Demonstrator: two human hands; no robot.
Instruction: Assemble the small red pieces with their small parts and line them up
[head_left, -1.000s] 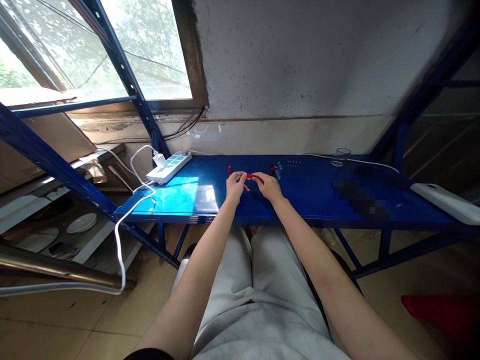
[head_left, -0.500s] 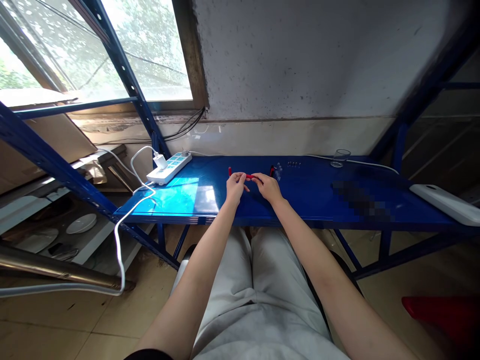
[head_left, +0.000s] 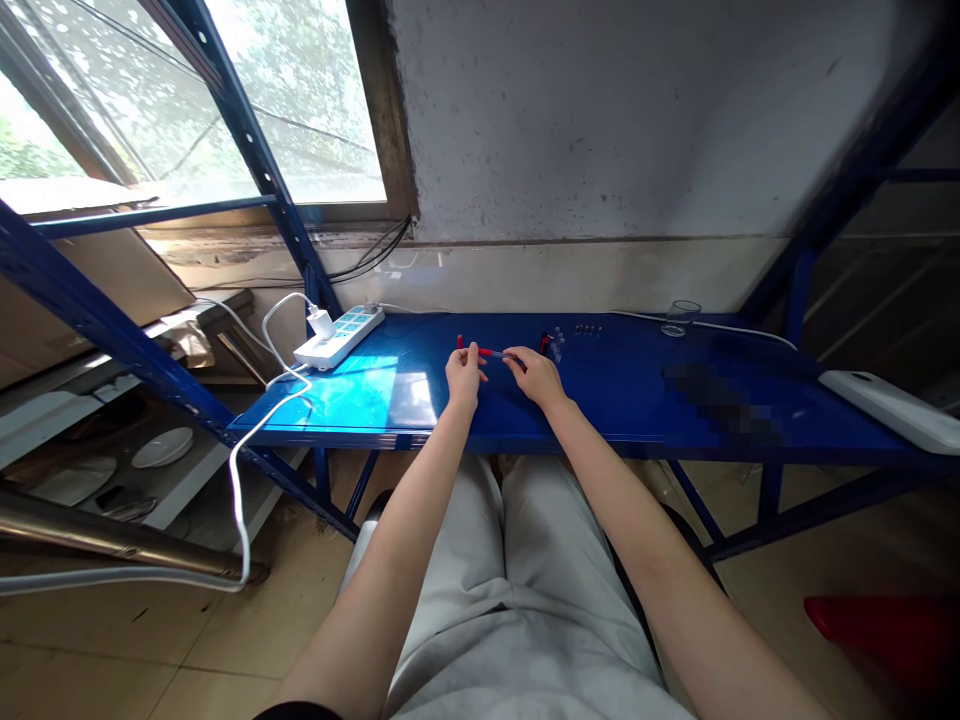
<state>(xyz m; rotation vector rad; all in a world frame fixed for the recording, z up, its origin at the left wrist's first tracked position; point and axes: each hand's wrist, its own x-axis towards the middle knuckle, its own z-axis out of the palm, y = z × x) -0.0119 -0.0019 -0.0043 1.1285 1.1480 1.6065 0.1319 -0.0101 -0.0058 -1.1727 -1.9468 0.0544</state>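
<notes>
Above the blue table, my left hand (head_left: 463, 375) pinches a red pen part (head_left: 486, 352) between closed fingers. A slim translucent piece, like a pen refill or tube (head_left: 499, 354), runs from its right end to my right hand (head_left: 535, 374). My right fingers are closed on that piece's far end. Just behind the left fingertips shows a small red piece (head_left: 460, 341). Beyond my right hand are a red-and-dark piece (head_left: 544, 342) and a cluster of clear small parts (head_left: 556, 344). Several tiny pieces (head_left: 589, 330) lie in a row farther back.
A white power strip (head_left: 341, 338) with a plugged-in charger and cable sits at the left of the blue table (head_left: 622, 390). A clear glass (head_left: 680, 318) stands at the back right. A white flat object (head_left: 896, 405) lies at the right end, near a blurred dark patch.
My left hand has shifted slightly left, away from the right hand. The translucent piece now shows between them, where only red showed before. My right hand has barely moved.
</notes>
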